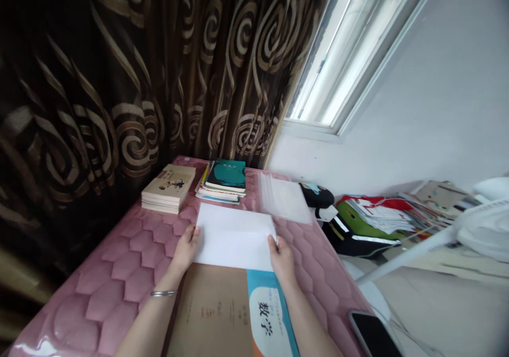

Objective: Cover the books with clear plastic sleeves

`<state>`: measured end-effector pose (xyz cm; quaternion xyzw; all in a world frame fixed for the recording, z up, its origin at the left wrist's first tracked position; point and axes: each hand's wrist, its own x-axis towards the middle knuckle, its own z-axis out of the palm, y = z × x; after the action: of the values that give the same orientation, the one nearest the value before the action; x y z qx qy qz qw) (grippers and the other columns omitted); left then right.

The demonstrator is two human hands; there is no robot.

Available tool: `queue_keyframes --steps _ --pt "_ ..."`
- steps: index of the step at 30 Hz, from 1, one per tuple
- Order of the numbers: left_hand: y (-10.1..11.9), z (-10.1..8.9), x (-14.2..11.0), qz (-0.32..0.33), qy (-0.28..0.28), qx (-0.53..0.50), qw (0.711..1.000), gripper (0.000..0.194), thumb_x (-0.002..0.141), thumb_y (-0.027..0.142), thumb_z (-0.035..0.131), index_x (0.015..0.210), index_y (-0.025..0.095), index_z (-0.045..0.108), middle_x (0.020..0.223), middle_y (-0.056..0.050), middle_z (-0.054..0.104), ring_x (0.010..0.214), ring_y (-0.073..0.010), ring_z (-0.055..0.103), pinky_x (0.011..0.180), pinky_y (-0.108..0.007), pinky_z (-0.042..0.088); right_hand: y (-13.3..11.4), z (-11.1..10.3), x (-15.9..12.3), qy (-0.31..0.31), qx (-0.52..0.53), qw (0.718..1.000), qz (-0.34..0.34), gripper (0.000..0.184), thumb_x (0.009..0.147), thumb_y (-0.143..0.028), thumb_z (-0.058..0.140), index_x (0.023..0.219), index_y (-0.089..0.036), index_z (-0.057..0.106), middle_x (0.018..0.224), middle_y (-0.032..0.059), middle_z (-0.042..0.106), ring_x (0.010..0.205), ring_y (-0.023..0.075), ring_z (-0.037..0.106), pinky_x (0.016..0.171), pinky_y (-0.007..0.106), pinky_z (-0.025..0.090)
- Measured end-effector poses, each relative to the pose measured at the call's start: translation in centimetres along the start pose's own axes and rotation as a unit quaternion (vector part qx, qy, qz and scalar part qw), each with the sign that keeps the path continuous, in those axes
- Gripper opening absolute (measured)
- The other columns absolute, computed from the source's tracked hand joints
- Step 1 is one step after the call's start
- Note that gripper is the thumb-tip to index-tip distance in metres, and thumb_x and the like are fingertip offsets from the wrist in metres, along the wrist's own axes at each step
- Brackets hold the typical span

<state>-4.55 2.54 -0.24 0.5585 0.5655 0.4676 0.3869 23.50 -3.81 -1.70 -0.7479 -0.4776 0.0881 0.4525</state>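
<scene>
My left hand (pixel 189 245) grips the left edge of a white sheet of paper (pixel 234 235), thumb on top. On the opposite edge, my right hand (pixel 280 255) pinches the same paper. Whether it is one sheet or several, I cannot tell. The paper lies flat just beyond a brown-covered book (pixel 210 309) and a blue and white book with large Chinese characters (pixel 270 314), both nearer to me between my forearms. A silver bracelet circles my left wrist.
Beyond the paper stand a pile of beige books (pixel 169 184), a pile with a teal book (pixel 227 174) on top, and translucent sheets (pixel 284 198). All rest on a pink quilted mattress (pixel 131 261). A phone (pixel 374 333) lies at its right edge, near a white pole (pixel 421 248).
</scene>
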Motion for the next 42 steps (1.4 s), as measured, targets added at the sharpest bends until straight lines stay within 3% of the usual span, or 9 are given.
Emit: queue_keyframes --steps 6,17,21,24,27,32,35,38,42 --pt "-0.2 -0.6 0.2 0.028 -0.084 -0.016 0.996 0.040 0.066 0.037 0.066 0.100 0.016 0.059 0.097 -0.008 0.072 0.088 -0.0245 0.067 0.081 -0.035 0.051 -1.6 0.0 0.9 -0.115 -0.205 0.971 0.050 0.044 0.096 -0.038 0.031 0.110 -0.012 0.064 0.108 0.0152 0.069 0.099 0.0229 0.067 0.082 0.028 0.046" --pt "-1.1 0.7 0.8 0.041 -0.011 0.214 0.976 0.038 0.076 0.022 0.064 0.111 0.014 0.053 0.103 -0.014 0.070 0.095 -0.0256 0.069 0.076 -0.029 0.050 -2.7 0.3 1.0 -0.147 -0.239 0.954 0.100 0.041 0.096 -0.036 0.038 0.113 -0.007 0.062 0.108 0.0218 0.067 0.101 0.0289 0.067 0.083 0.035 0.048" --pt "-0.7 1.1 0.1 0.047 0.002 0.277 0.960 0.042 0.081 0.019 0.060 0.120 0.011 0.048 0.107 -0.018 0.069 0.101 -0.0264 0.067 0.078 -0.030 0.050 -2.8 0.3 0.6 -0.136 -0.240 0.956 0.102 0.044 0.095 -0.034 0.039 0.129 -0.008 0.051 0.121 0.0215 0.062 0.104 0.0279 0.066 0.084 0.035 0.048" --pt "-0.1 1.4 -0.4 0.059 0.005 0.336 0.940 0.036 0.084 0.016 0.058 0.118 0.010 0.051 0.109 -0.018 0.066 0.102 -0.0261 0.066 0.080 -0.030 0.050 -2.7 0.2 0.5 -0.138 -0.233 0.959 0.081 0.048 0.095 -0.031 0.038 0.142 -0.019 0.041 0.123 0.0162 0.062 0.108 0.0256 0.064 0.087 0.034 0.047" --pt "0.8 1.7 -1.1 0.065 0.009 0.403 0.913 0.031 0.087 0.018 0.054 0.117 0.008 0.054 0.114 -0.020 0.060 0.096 -0.0242 0.067 0.078 -0.029 0.052 -2.6 0.0 0.7 -0.172 -0.232 0.955 0.064 0.043 0.095 -0.029 0.037 0.136 -0.027 0.051 0.116 0.0106 0.068 0.108 0.0250 0.063 0.088 0.035 0.046" --pt "2.2 2.4 -2.2 0.089 0.025 0.556 0.826 0.033 0.091 0.016 0.040 0.116 0.012 0.062 0.127 -0.022 0.053 0.104 -0.0312 0.061 0.081 -0.042 0.052 -2.3 -0.1 1.1 -0.190 -0.233 0.952 0.061 0.041 0.095 -0.030 0.037 0.129 -0.030 0.059 0.114 0.0086 0.069 0.105 0.0246 0.064 0.085 0.034 0.047" --pt "2.7 3.8 -2.2 0.139 -0.024 0.595 0.791 0.048 0.088 0.005 0.030 0.121 0.017 0.063 0.147 -0.016 0.041 0.127 -0.0333 0.047 0.100 -0.053 0.041 -2.2 0.1 1.0 -0.191 -0.237 0.950 0.066 0.041 0.095 -0.032 0.037 0.130 -0.031 0.058 0.114 0.0092 0.069 0.101 0.0251 0.066 0.082 0.035 0.048" --pt "2.9 6.0 -1.9 0.157 -0.124 0.579 0.791 0.062 0.084 0.000 0.029 0.138 0.021 0.050 0.156 -0.009 0.029 0.143 -0.0296 0.026 0.113 -0.058 0.022 -2.2 0.1 0.9 -0.192 -0.243 0.948 0.070 0.042 0.095 -0.032 0.036 0.131 -0.031 0.056 0.115 0.0093 0.069 0.101 0.0264 0.066 0.081 0.037 0.049" --pt "3.1 8.8 -0.9 0.174 -0.207 0.522 0.809 0.054 0.093 0.021 0.030 0.147 0.020 0.035 0.158 -0.007 0.024 0.146 -0.0266 0.018 0.117 -0.056 0.015 -2.4 0.0 0.8 -0.197 -0.244 0.947 0.070 0.043 0.094 -0.030 0.035 0.132 -0.030 0.056 0.112 0.0107 0.070 0.100 0.0269 0.067 0.083 0.038 0.048"
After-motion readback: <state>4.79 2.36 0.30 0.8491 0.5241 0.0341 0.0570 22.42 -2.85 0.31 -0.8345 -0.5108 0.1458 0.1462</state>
